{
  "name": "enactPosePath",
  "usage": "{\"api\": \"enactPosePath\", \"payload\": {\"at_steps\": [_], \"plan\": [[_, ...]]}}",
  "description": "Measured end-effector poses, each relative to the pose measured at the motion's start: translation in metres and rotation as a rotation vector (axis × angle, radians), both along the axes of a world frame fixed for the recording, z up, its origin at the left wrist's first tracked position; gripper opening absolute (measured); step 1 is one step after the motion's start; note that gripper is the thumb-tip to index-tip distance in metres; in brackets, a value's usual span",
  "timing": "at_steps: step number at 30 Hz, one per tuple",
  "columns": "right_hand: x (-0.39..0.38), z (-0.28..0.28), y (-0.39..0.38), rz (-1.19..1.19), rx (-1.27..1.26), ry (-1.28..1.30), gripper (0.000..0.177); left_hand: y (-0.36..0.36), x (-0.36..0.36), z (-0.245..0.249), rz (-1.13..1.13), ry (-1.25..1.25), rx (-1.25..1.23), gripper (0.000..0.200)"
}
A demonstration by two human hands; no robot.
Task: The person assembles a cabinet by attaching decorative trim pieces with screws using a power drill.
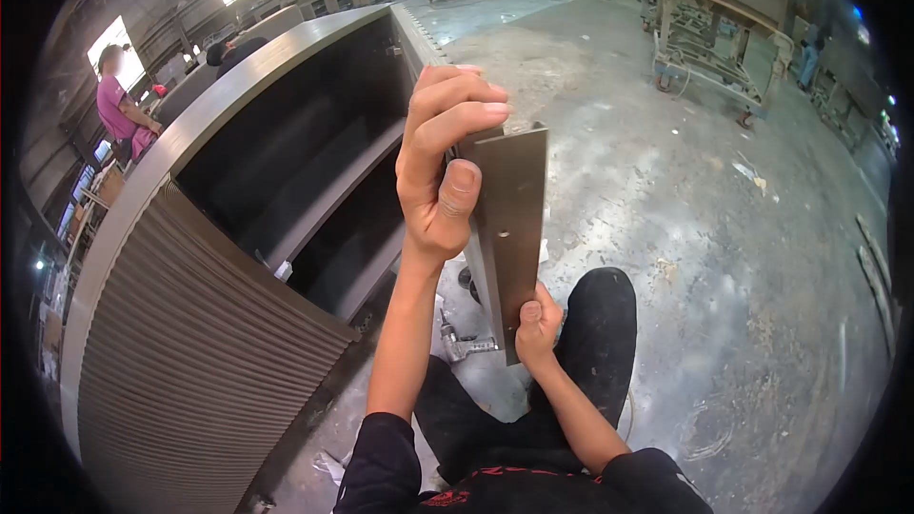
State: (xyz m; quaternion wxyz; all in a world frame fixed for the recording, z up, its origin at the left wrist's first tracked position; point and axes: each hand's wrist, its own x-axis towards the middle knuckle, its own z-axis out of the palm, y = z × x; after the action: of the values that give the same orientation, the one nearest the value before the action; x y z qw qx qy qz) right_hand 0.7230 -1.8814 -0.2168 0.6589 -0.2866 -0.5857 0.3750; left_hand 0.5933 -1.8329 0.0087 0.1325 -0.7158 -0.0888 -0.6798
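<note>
A long, narrow, grey-brown panel (514, 228) with a small hole in its face stands upright in front of me, perhaps the edge of a cabinet door. At its upper end, my left hand (440, 157) has its fingers curled over and its thumb bent alongside; the exact contact is partly hidden. Lower down, my right hand (540, 324) is closed around the panel's right edge, thumb on the near face. To the left is a large cabinet (257, 71) with dark open compartments, shelves and a ribbed brown front (209, 352).
A pistol-shaped power tool (462, 347) lies on the concrete floor (743, 324) between the cabinet and my legs. A person in a purple shirt (119, 109) stands beyond the cabinet. A wheeled metal frame (714, 48) is at the back right. More cabinets line the far side.
</note>
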Motion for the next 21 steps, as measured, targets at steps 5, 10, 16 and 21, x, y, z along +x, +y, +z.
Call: {"api": "enactPosePath", "payload": {"at_steps": [5,10,16,21], "plan": [[0.0,0.009,0.009,0.014,0.019,-0.031,0.061,0.002,-0.003,-0.001,0.011,0.004,0.006,0.034],[-0.008,0.01,0.013,0.014,0.025,-0.036,0.061,0.005,0.0,-0.003,-0.02,-0.033,0.022,0.027],[-0.012,0.013,0.009,0.004,0.002,-0.032,0.061,0.007,-0.001,-0.002,0.015,-0.041,0.07,0.024],[-0.011,0.012,0.008,-0.009,-0.014,-0.046,0.06,0.01,0.0,-0.003,0.054,-0.035,0.114,0.023]]}}
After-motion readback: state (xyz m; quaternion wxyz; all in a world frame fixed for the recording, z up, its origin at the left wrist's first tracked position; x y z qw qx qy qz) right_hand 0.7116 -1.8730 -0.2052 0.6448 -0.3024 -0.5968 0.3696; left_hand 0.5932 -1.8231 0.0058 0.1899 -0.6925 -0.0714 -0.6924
